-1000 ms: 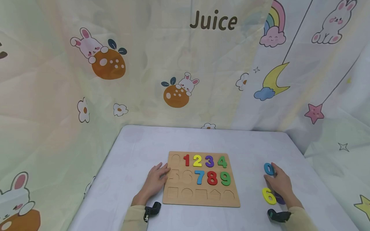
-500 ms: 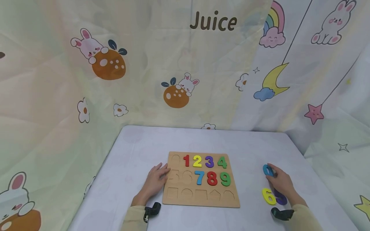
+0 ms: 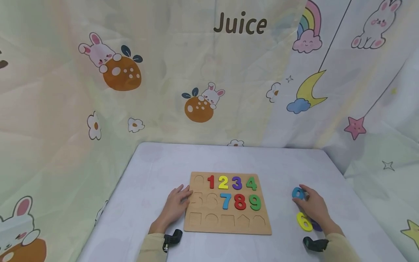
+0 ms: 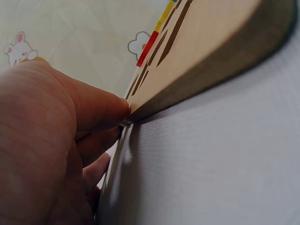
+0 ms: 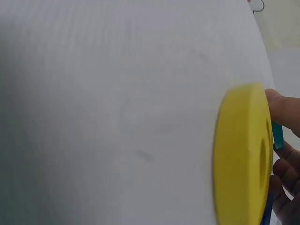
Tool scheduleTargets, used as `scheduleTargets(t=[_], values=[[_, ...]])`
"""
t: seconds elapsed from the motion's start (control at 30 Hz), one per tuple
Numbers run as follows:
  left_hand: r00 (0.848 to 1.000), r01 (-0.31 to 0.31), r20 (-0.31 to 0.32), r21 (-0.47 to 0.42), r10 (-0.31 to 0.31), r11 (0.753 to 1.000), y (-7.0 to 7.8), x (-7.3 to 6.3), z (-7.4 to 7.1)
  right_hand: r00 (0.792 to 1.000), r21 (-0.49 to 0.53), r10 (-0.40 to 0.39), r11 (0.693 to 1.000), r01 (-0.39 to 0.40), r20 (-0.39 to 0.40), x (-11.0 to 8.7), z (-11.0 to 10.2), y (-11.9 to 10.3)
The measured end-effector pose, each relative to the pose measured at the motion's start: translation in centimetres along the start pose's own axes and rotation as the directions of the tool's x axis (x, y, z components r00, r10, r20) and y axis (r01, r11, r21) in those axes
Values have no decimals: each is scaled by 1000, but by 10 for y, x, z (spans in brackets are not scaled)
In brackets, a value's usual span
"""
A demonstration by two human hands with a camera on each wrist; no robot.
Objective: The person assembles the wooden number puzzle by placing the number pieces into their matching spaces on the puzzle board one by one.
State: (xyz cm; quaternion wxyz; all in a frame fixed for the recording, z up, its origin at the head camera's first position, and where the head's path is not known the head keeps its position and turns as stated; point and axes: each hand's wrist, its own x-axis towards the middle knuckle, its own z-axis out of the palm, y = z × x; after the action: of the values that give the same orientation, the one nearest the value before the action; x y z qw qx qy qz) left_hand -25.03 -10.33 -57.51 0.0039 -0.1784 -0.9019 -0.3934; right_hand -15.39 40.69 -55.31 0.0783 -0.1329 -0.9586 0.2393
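At the table's right, my right hand point(image 3: 315, 207) pinches a blue number 0 piece point(image 3: 294, 194) between thumb and fingers, slightly tilted. Just below it lie a yellow number 6 point(image 3: 300, 220) and a purple piece point(image 3: 316, 226), partly hidden by the hand. In the right wrist view the yellow 6 point(image 5: 236, 154) covers part of the fingers, with a sliver of the blue 0 point(image 5: 278, 135) behind. My left hand point(image 3: 176, 203) rests with extended fingers against the left edge of a wooden number board point(image 3: 229, 227); the left wrist view shows a digit touching the board's edge point(image 4: 206, 70).
Seated in the board are numbers 1 to 4 in the top row and 7 point(image 3: 225, 201), 8 point(image 3: 240, 202) and 9 point(image 3: 255, 202) in the middle. Bare outlines show at the left and along the bottom row. A printed curtain point(image 3: 163, 72) hangs behind the white table point(image 3: 284, 167).
The right hand has shifted slightly left with the blue 0, which has turned to show more of its face. The left hand and the board stay put.
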Motion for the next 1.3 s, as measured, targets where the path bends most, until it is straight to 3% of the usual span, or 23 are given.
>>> scheduleTargets(t=[0.37,0.7,0.9,1.1,1.3], values=[[1000,10,2,-5,-10,1000,0,1,0,1000,36,16,999,-16,17,4,15,-18],[1000,9,0,-7,-9,1000,1,1,0,1000,61,-30,998,30,-4,-1,26,-35],[1000,13,-9,-9,-13,1000,2,0,0,997,107,-35,993,42,-70,-4,31,-48],[1000,0,-13,-8,0,1000,2,1,-1,996,151,-39,987,51,-83,-7,37,-58],[1000,12,3,5,-12,1000,2,1,-2,984,144,-105,982,126,-142,-8,46,-67]])
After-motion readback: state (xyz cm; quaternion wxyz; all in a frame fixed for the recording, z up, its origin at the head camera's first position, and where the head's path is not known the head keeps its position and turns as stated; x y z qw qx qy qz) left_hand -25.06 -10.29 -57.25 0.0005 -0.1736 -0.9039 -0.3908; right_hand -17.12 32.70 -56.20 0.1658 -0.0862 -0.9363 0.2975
